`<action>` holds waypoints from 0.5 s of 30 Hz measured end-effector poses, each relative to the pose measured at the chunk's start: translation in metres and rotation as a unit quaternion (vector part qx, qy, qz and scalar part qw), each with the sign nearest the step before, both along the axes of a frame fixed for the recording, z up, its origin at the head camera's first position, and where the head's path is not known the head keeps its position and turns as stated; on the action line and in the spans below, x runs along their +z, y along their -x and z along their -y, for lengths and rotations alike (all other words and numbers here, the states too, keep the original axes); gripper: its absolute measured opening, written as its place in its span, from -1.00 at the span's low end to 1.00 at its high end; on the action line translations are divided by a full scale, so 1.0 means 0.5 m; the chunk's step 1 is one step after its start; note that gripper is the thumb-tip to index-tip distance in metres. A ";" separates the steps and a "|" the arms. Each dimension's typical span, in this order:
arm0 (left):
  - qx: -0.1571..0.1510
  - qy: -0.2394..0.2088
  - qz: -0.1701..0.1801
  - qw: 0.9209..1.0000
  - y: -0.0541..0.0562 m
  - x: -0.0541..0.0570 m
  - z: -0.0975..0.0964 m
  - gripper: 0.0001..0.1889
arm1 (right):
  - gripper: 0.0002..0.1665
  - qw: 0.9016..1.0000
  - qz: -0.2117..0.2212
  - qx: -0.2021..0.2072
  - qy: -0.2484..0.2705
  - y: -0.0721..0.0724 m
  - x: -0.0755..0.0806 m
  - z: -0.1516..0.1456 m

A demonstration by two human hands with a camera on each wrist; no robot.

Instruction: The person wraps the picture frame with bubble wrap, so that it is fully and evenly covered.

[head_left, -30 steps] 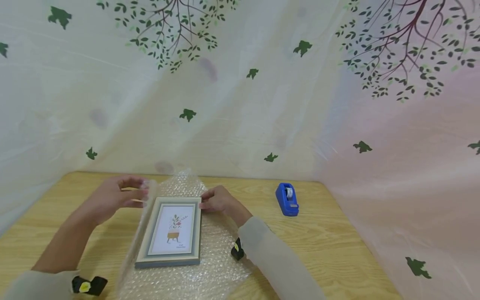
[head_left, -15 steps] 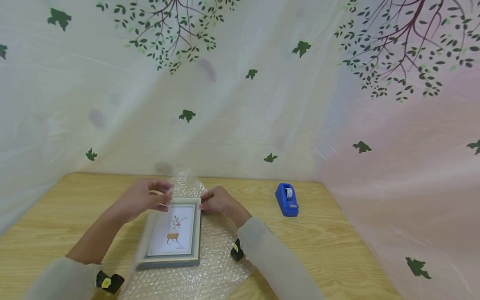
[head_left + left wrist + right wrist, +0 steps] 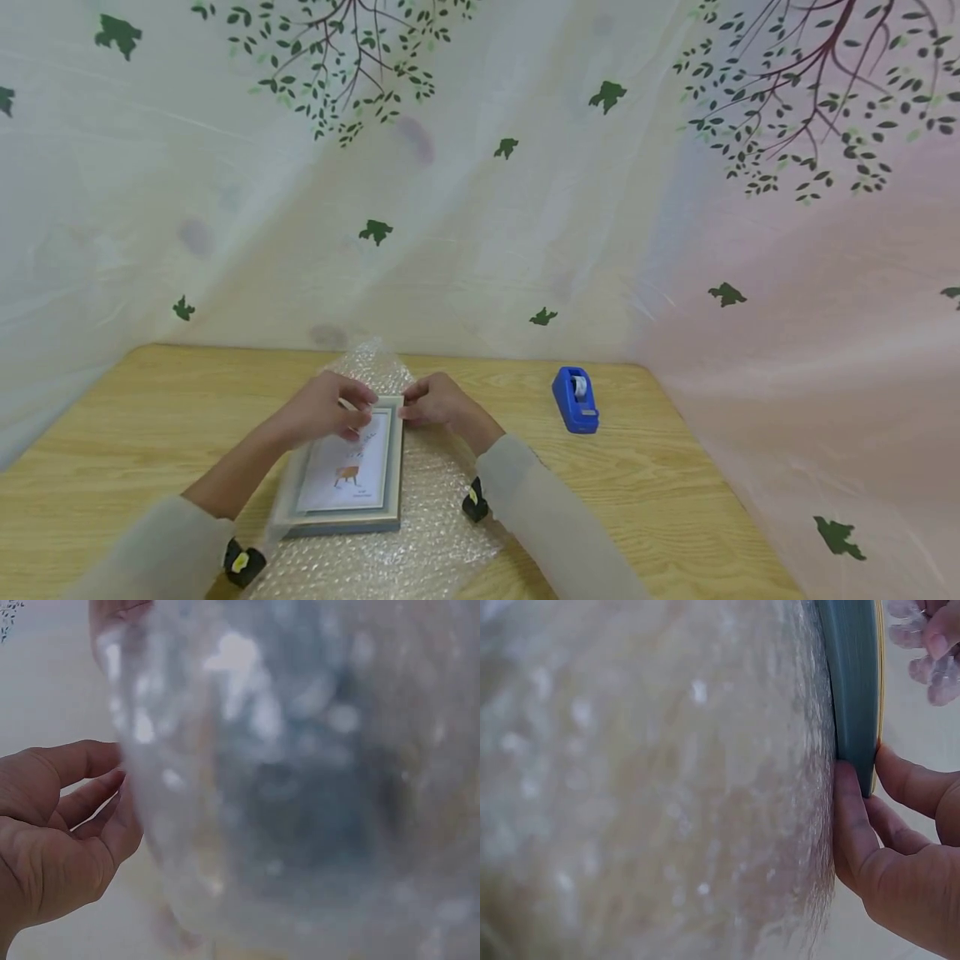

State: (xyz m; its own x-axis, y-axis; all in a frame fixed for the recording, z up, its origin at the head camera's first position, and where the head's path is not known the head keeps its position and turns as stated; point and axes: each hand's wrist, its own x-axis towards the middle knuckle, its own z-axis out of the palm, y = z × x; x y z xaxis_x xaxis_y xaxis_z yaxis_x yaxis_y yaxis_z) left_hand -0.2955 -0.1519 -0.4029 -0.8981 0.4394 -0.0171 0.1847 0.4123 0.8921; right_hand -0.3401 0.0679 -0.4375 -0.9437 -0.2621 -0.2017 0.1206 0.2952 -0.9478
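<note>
A picture frame (image 3: 392, 492) with a potted-plant print lies face up on a sheet of bubble wrap (image 3: 442, 517). My left hand (image 3: 322, 410) pinches the left edge of the wrap and holds it folded over the frame's left part. In the left wrist view, fingers and thumb of the left hand (image 3: 71, 817) meet at the rim of the blurred wrap (image 3: 292, 817). My right hand (image 3: 444, 405) holds the frame's far right corner. The right wrist view shows the thumb of the right hand (image 3: 907, 855) on the face side of the frame (image 3: 853, 682), other fingers along its side.
A blue tape dispenser (image 3: 576, 402) with a roll of tape stands at the back right of the wooden table (image 3: 660, 492). Behind the table hangs a pale curtain (image 3: 465, 275) with leaf and branch prints.
My left hand has moved to the right, drawing the edge of the bubble wrap from beside the picture frame to over it. My right hand has stayed at the frame's corner.
</note>
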 end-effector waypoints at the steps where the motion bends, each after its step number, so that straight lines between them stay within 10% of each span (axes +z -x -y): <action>1: -0.006 0.001 -0.006 1.000 0.001 -0.004 -0.002 -0.68 | -0.63 1.000 -0.002 0.001 -0.002 0.000 0.001 0.000; 15: -0.001 0.050 -0.038 0.998 0.004 -0.028 -0.021 -0.74 | -0.63 1.000 -0.007 0.004 -0.003 -0.006 0.008 0.001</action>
